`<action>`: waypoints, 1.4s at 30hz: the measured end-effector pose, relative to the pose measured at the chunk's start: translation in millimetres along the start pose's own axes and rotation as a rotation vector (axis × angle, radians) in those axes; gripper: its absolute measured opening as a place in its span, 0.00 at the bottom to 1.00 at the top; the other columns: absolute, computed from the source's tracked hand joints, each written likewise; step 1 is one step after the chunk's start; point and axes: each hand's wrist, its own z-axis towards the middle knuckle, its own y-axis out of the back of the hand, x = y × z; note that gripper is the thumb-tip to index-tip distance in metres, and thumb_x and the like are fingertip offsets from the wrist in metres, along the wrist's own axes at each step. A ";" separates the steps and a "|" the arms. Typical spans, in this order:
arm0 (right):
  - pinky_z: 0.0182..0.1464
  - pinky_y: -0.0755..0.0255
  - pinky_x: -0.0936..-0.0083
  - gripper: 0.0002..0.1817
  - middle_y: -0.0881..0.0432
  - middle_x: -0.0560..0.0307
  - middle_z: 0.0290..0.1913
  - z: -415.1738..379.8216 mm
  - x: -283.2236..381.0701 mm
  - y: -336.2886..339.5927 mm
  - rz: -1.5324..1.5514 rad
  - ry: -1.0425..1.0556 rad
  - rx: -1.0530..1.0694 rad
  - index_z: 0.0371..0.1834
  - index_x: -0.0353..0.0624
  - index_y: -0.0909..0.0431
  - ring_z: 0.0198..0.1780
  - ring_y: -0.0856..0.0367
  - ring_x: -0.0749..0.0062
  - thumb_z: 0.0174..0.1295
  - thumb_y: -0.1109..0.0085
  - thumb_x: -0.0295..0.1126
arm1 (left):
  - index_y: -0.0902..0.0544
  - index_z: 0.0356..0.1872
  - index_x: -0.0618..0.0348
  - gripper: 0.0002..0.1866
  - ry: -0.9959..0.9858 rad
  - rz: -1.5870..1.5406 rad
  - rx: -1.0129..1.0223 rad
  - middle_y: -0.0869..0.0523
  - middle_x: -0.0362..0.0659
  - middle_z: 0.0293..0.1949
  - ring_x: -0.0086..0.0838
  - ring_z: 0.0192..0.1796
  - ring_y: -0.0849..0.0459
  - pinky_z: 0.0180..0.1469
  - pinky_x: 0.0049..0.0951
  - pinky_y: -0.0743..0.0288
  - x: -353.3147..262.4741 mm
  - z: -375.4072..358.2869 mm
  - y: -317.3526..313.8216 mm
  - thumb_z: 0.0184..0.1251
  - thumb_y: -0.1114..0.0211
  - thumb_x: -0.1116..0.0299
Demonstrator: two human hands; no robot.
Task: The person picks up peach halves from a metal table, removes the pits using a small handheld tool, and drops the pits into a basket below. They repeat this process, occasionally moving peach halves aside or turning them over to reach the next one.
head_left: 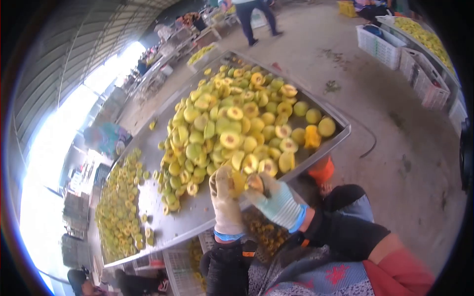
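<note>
My left hand point(226, 202), in a beige work glove, is closed around a yellow peach piece point(237, 184) at the near edge of a metal table point(192, 217). Close beside it, my right hand point(280, 203), in a white and light-blue glove, grips a peach half point(255, 183) with a brown centre. The two pieces are nearly touching; the fingertips are partly hidden. Just beyond both hands lies a large heap of yellow-green peaches point(217, 123), many cut in half with the cut faces showing.
A second spread of cut fruit point(118, 207) covers the table's left part. Below the near edge are a white crate point(178, 266) and a container of dark yellow pieces point(266, 232). Other people point(106, 140) are around the table and behind. White crates point(379, 47) line the right.
</note>
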 end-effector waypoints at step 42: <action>0.45 0.23 0.56 0.24 0.16 0.32 0.37 7.3 -62.0 -84.9 0.017 -0.005 0.278 0.52 0.33 0.22 0.43 0.16 0.36 0.76 0.50 0.48 | 0.22 0.47 0.61 0.22 0.449 -0.940 -0.286 0.20 0.46 0.43 0.37 0.47 0.19 0.55 0.41 0.21 16.0 -17.8 33.4 0.79 0.45 0.48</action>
